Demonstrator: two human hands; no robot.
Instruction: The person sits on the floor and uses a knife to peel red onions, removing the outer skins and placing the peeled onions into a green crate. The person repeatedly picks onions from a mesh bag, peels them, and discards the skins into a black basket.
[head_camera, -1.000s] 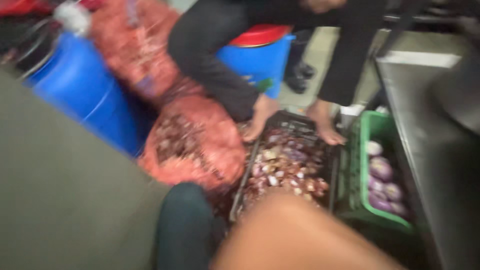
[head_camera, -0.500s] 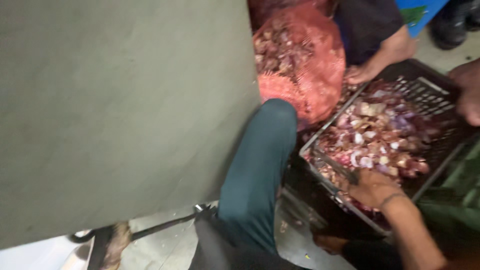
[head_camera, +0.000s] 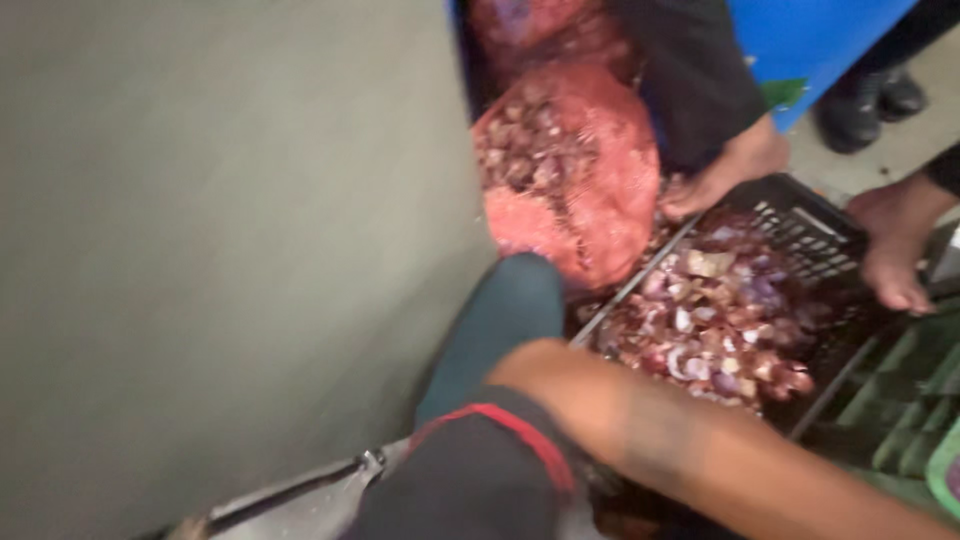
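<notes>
A black plastic crate (head_camera: 800, 225) holds several purple and white onion pieces and skins. A bare forearm (head_camera: 700, 450) with a black, red-trimmed sleeve (head_camera: 480, 470) crosses the bottom of the view in front of the crate. Its hand runs out of frame at the lower right, so neither my left hand nor my right hand shows. My knee in teal trousers (head_camera: 500, 320) sits just left of the crate. A red mesh sack of onions (head_camera: 570, 170) leans against the crate's far left corner.
Another person's bare feet rest at the crate's far edge (head_camera: 720, 170) and its right corner (head_camera: 890, 260). A blue drum (head_camera: 820, 40) stands behind. A green crate (head_camera: 900, 400) sits at the right. A grey flat surface (head_camera: 200, 250) fills the left.
The view has swung and drawn closer to the crate. The hand that rested at the crate's near edge half a second ago is gone from view; a forearm now crosses the bottom.
</notes>
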